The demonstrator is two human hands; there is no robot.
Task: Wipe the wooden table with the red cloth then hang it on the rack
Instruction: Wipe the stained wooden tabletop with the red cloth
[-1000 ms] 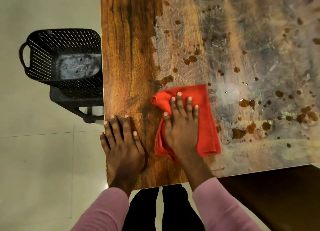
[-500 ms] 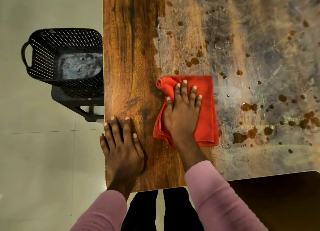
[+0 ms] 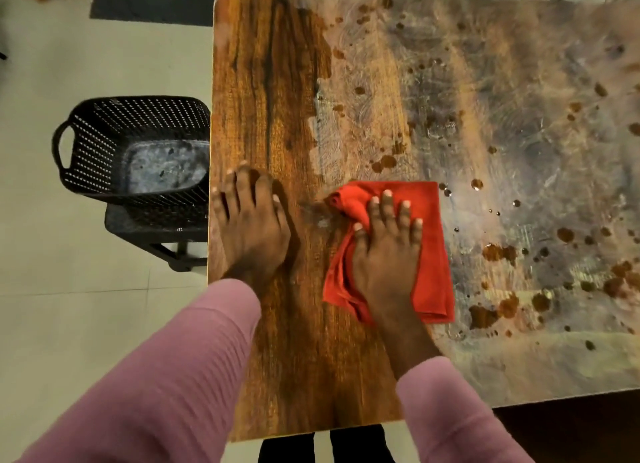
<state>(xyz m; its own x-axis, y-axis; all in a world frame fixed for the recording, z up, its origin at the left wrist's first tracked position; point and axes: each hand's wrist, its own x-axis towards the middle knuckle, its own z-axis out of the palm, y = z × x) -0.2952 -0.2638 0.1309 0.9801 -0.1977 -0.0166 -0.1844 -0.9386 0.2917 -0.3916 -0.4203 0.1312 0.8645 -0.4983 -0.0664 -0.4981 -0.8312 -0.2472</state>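
In the head view, our left hand (image 3: 251, 230) has slid forward along the desk's (image 3: 277, 81) 9 o'clock edge and is now level with the black basket (image 3: 114, 143), lying flat and relaxed. The red cloth (image 3: 433, 254) has barely shifted (brown stains spread at 3 o'clock). Our right hand (image 3: 388, 254) presses it, straight fingers (image 3: 386, 208) spread on top, with cloth showing beyond them at 12 and 3 o'clock.

No text, label, brand or number can be read. A tiny pale mark on the black stool (image 3: 152, 224) beneath the basket (image 3: 104, 143) is too small to make out.
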